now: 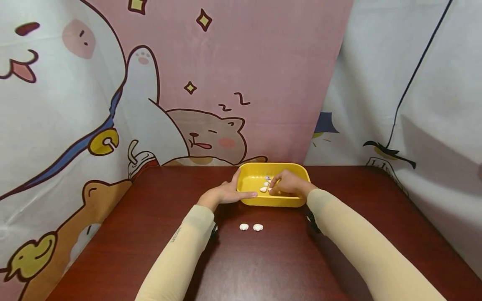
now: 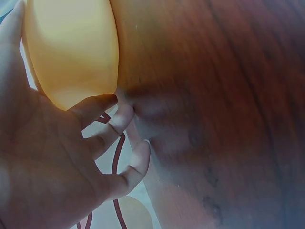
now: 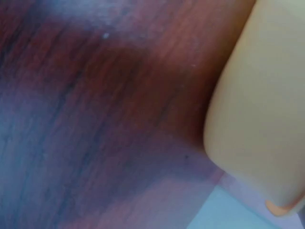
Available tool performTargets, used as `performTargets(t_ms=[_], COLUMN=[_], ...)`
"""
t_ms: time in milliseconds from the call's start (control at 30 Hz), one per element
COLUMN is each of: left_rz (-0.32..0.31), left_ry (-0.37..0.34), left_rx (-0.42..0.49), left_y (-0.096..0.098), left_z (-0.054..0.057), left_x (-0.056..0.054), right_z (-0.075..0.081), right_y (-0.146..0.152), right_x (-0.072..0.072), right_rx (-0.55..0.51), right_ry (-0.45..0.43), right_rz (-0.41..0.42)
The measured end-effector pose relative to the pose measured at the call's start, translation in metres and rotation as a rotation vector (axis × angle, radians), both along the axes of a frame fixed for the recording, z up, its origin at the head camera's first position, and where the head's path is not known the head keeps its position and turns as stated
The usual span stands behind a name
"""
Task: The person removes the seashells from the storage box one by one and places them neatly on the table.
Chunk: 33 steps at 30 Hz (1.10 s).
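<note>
In the head view a yellow plastic basin (image 1: 273, 202) stands on the table, with several small white shells (image 1: 263, 190) and a purple-tinted piece (image 1: 267, 178) inside. My left hand (image 1: 224, 193) holds the basin's left end, its thumb along the front rim. The left wrist view shows that hand (image 2: 52, 152) against the basin's end wall (image 2: 74, 52), fingers bent. My right hand (image 1: 289, 182) reaches in over the right side, fingertips down, and seems to pinch a small white shell at the basin floor; the fingers partly hide it. The right wrist view shows only the basin's outer wall (image 3: 262, 105).
Two white shells, a left one (image 1: 244, 227) and a right one (image 1: 257, 227), lie side by side on the reddish-brown table (image 1: 260, 267) in front of the basin. A printed cartoon cloth (image 1: 263, 83) hangs behind the table's far edge, close to the basin.
</note>
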<state>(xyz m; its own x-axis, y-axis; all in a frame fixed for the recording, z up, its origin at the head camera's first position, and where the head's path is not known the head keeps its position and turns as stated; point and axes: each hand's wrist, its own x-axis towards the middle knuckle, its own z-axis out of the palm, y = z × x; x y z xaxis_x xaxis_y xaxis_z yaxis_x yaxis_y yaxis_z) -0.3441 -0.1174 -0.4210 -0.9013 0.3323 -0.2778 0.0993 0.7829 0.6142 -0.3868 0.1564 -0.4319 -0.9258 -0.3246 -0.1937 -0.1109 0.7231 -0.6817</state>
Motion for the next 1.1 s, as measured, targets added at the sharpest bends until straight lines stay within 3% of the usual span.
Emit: performTargets(t_ms=[200, 433, 733, 1100], left_rz=[-0.002, -0.001, 0.011, 0.003], left_ry=[0.014, 0.011, 0.002, 0.013], left_rx=[-0.012, -0.011, -0.008, 0.005], left_y=[-0.001, 0.000, 0.001, 0.000], left_z=[0.000, -0.002, -0.003, -0.001], left_x=[-0.001, -0.002, -0.002, -0.001], right_z=[0.015, 0.032, 0.054, 0.063], right_y=[0.002, 0.004, 0.009, 0.013], right_x=[-0.002, 0.001, 0.020, 0.053], right_rx=[-0.035, -0.060, -0.146, -0.139], right_ry=[-0.040, -0.009, 0.005, 0.020], right_rz=[-0.042, -0.039, -0.049, -0.055])
